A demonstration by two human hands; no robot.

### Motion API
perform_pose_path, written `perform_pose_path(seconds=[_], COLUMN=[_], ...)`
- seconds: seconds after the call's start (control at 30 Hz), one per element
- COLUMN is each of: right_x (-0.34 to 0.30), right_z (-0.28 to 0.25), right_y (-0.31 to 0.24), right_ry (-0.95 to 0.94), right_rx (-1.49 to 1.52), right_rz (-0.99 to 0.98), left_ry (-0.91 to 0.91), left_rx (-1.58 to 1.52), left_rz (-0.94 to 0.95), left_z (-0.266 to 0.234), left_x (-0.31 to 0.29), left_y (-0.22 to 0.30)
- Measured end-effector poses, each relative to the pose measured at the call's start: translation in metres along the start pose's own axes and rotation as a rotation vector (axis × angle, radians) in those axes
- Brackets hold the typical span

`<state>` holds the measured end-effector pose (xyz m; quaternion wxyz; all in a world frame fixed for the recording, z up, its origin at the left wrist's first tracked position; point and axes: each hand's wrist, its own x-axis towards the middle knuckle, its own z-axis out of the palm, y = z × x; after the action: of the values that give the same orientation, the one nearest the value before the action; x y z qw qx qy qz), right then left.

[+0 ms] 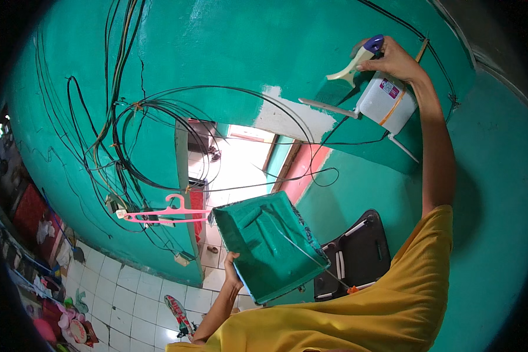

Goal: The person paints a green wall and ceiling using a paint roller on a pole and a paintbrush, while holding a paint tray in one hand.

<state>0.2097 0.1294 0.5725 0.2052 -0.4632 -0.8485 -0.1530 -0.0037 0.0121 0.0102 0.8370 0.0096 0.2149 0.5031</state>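
Observation:
My right hand (396,60) is raised high at the wall, fingers wrapped round the handle of a paintbrush (353,67). The brush has a cream handle with a purple end, and its dark bristles are at the green wall. Just below that hand hangs a white router (384,104) with antennas and an orange band round it. Lower down, my left hand (233,271) grips the left edge of a paint tray (270,246), coated inside with green paint. A thin stick with an orange end lies across the tray's right side.
Black cables (141,146) hang in loops on the green wall (217,53), left of a doorway. A pink hanger (170,211) hangs beside them. A pale unpainted patch (293,117) borders the doorway top. A folded black table (361,252) leans at the right. White floor tiles (129,287) lie below.

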Motion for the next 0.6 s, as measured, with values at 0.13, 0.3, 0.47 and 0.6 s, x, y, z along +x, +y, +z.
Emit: perform_pose_path(seconds=[0.13, 0.3, 0.47, 0.6], right_x=[0.015, 0.018, 0.012, 0.006], right_z=[0.0, 0.002, -0.002, -0.004], right_y=[0.027, 0.007, 0.014, 0.037], right_ry=[-0.084, -0.233, -0.177, -0.073], right_rx=[-0.053, 0.035, 0.016, 0.05], right_rz=[0.103, 0.105, 0.13, 0.109], left_ry=[-0.009, -0.018, -0.025, -0.023], left_rx=[0.007, 0.005, 0.003, -0.019], left_rz=[0.005, 0.022, 0.01, -0.006], left_z=[0.004, -0.004, -0.001, -0.016], left_x=[-0.005, 0.0, 0.0, 0.012], left_y=[-0.001, -0.003, -0.002, -0.005])
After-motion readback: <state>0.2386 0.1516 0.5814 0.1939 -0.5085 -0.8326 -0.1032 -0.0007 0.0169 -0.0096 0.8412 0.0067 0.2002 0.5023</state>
